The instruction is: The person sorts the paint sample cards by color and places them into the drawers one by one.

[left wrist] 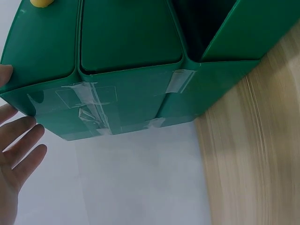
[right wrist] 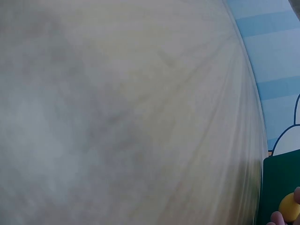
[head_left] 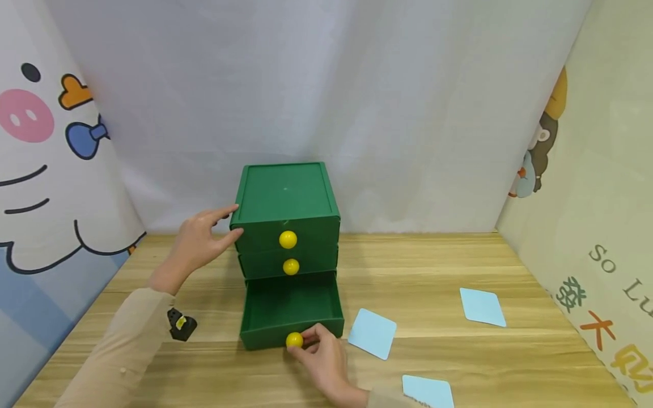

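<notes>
A green drawer unit (head_left: 285,192) with three stacked drawers stands on the table, each drawer with a round yellow knob. The bottom drawer (head_left: 293,300) is pulled out, and its visible inside is bare. My right hand (head_left: 323,362) pinches the bottom drawer's knob (head_left: 294,340) between thumb and fingers. In the right wrist view that knob (right wrist: 289,207) shows only at the lower right corner; pale fabric hides most of the view. My left hand (head_left: 199,241) touches the unit's upper left front corner, thumb at the front, its fingers (left wrist: 23,159) fairly straight along the taped side.
Pale blue square cards lie to the right: one beside the drawer (head_left: 373,334), one farther right (head_left: 482,306), one at the front edge (head_left: 428,391) partly under the right sleeve. A small black object with a yellow patch (head_left: 182,326) lies by the left sleeve. White cloth (head_left: 408,113) hangs behind.
</notes>
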The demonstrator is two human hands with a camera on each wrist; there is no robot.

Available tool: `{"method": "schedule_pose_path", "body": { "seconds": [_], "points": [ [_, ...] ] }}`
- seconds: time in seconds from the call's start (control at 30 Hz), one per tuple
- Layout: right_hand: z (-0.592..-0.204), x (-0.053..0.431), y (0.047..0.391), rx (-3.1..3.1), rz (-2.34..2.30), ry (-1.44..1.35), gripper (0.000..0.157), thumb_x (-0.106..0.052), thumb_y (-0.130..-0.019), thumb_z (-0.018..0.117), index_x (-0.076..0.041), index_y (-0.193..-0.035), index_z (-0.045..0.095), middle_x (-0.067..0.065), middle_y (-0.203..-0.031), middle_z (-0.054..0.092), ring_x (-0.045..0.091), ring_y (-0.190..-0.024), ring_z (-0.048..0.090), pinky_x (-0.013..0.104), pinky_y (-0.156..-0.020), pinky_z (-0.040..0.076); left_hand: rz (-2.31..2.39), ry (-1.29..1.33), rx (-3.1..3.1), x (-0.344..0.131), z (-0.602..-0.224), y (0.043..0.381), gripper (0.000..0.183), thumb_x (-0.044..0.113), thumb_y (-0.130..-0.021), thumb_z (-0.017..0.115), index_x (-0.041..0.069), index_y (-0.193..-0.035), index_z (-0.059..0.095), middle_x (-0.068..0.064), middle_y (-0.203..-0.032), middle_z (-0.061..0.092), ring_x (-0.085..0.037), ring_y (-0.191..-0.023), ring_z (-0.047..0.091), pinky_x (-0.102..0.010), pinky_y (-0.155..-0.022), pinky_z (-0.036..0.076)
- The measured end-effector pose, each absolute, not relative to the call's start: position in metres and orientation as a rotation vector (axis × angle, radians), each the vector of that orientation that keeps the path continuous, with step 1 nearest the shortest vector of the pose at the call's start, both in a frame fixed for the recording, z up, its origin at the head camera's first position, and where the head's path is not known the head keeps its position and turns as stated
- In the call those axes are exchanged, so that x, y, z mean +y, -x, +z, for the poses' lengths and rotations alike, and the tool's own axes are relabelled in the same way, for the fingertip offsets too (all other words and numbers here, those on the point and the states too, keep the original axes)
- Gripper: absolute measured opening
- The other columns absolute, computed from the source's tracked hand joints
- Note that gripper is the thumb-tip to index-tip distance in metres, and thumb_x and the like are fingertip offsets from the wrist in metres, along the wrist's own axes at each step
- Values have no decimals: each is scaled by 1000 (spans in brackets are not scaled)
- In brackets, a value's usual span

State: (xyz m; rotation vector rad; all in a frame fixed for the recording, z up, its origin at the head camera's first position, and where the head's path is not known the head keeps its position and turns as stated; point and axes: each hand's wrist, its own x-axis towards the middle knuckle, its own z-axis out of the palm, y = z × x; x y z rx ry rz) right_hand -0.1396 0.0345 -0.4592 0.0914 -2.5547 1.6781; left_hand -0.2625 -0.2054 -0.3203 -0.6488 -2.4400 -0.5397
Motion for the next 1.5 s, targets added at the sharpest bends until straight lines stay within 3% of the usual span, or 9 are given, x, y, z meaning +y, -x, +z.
{"method": "schedule_pose_path", "body": {
  "seconds": [0.6,0.87,1.23,1.4,1.5],
  "points": [
    [-465,39,128,-2591,1698,-154,22,-25,-74,75,-13,-88,63,-2,-82,66,1,-58,57,18,-55,46,-542,651,-2440,-208,-322,262,50,21,-81,68,2,-125,54,-24,-105,62,-36,-88,59,-50,-69,48],
    [-454,52,122,-2614,1848,-199,26,-23,-76,73,-11,-95,60,1,-93,64,7,-67,60,22,-60,49,-549,650,-2447,-207,-322,262,50,21,-81,68,3,-125,54,-24,-105,62,-36,-87,59,-49,-69,48],
    [-400,106,138,-2518,1638,-440,36,-17,-76,74,-5,-107,61,8,-92,64,11,-72,63,21,-60,51,-555,666,-2426,-207,-321,264,49,20,-80,69,2,-124,55,-24,-108,61,-36,-93,59,-51,-72,47],
    [-390,147,163,-2610,1466,-364,38,-19,-76,74,-10,-111,62,1,-97,63,20,-88,59,27,-70,51,-557,670,-2428,-208,-321,264,49,20,-81,68,3,-125,55,-23,-108,61,-35,-92,59,-50,-71,48],
    [-394,172,177,-2693,1382,-352,47,-24,-77,73,-7,-119,57,4,-107,59,25,-99,54,35,-77,49,-561,672,-2432,-208,-321,264,49,21,-81,68,3,-125,55,-23,-108,61,-35,-92,59,-50,-71,47]
  ]
}}
